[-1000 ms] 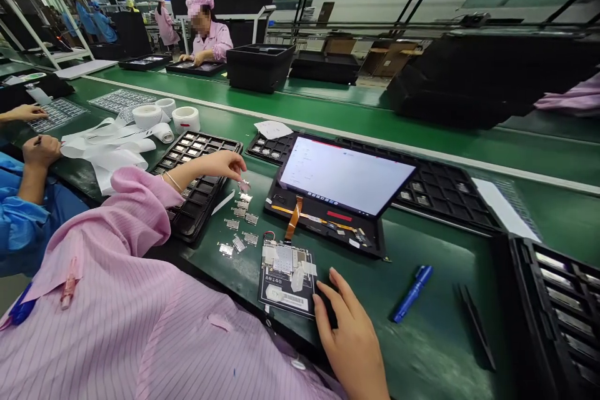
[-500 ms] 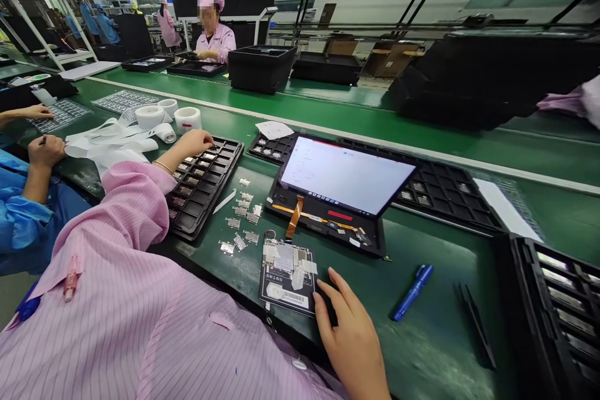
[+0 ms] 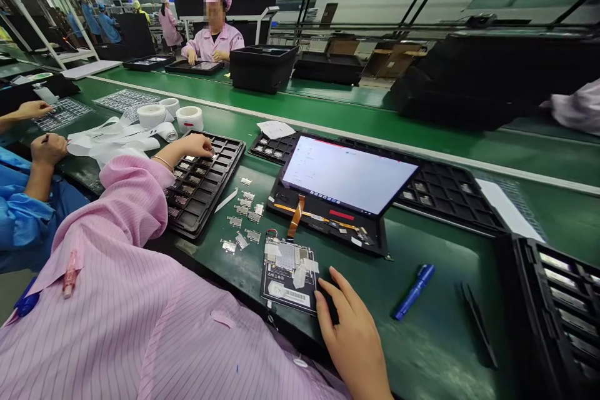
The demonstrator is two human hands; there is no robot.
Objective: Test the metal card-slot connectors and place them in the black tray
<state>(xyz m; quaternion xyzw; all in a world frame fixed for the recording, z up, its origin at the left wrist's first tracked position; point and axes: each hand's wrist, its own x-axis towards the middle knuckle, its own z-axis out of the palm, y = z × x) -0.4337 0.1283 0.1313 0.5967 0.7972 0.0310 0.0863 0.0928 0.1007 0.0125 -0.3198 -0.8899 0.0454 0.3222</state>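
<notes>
The person in the pink striped smock [image 3: 140,300] reaches across the green bench mat [image 3: 435,362] with the left hand [image 3: 192,147], its fingers curled narrow over a black plastic compartment tray [image 3: 206,184] left of centre. Whether the fingertips [image 3: 210,155] pinch anything among the shallow cells, I cannot tell. A thin metal bangle [image 3: 162,161] circles that wrist. Low at lower right, the right hand [image 3: 351,331] sits half-open and holds nothing, its fingers just beside the corner of a flat black module [image 3: 287,290] patched with silvery foil, translucent tape and printed labels. Small stamped metal shields [image 3: 246,219] lie scattered on the mat between the tray and the module, with a slim white strip [image 3: 227,200] close by. Above the module, a lit display panel [image 3: 349,175] tilts up from a black backing, an orange ribbon cable [image 3: 295,215] running beneath it. Right of the hand lie a blue marker [image 3: 415,292] and slender black tweezers [image 3: 478,325]. At upper left, white tape rolls [image 3: 152,115] sit beside loose paper backing, and a co-worker's hand [image 3: 48,149] in a blue sleeve rests nearby
</notes>
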